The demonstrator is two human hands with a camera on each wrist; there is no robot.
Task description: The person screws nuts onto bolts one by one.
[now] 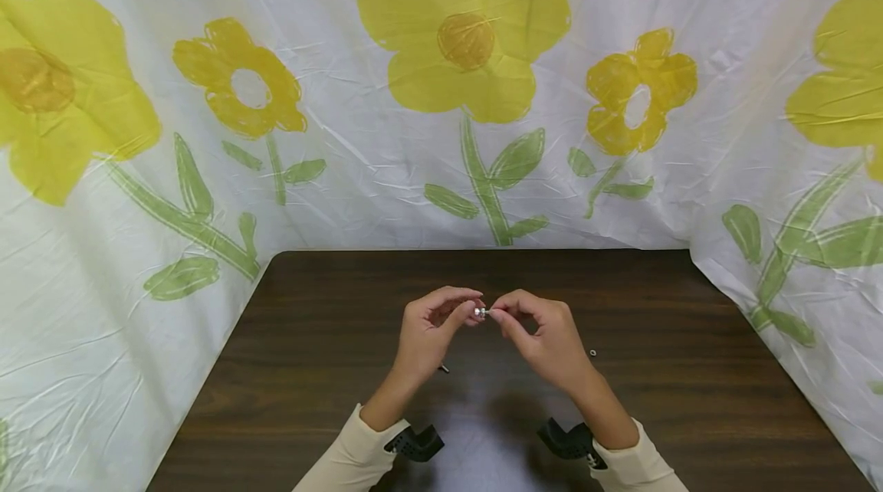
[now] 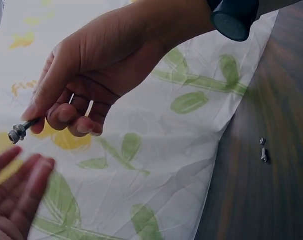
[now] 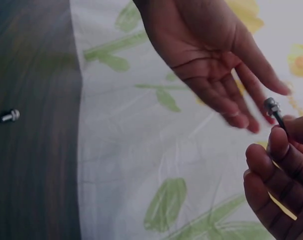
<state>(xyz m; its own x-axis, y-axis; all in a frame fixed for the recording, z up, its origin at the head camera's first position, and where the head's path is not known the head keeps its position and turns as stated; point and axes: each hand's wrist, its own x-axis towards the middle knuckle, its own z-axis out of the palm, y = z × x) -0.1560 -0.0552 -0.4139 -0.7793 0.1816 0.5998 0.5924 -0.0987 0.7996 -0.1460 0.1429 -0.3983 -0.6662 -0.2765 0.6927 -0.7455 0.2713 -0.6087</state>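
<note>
Between finger and thumb, my right hand (image 1: 545, 331) pinches the shank end of a small metal bolt (image 2: 16, 134). A nut or collar (image 3: 275, 108) sits on that bolt just behind its head. My left hand (image 1: 428, 331) is at the bolt's head end, its fingers loosely extended and slightly blurred. In the right wrist view the left thumb and fingers lie on either side of the head without gripping it; whether a fingertip touches it I cannot tell. Both hands are raised above the dark wooden table (image 1: 331, 400).
Another small bolt (image 1: 444, 369) lies on the table near the left wrist. A loose nut (image 1: 592, 352) lies right of the right wrist. Black cameras (image 1: 417, 444) are strapped to both wrists. A white flower-printed cloth (image 1: 345, 193) hangs around the table's back and sides.
</note>
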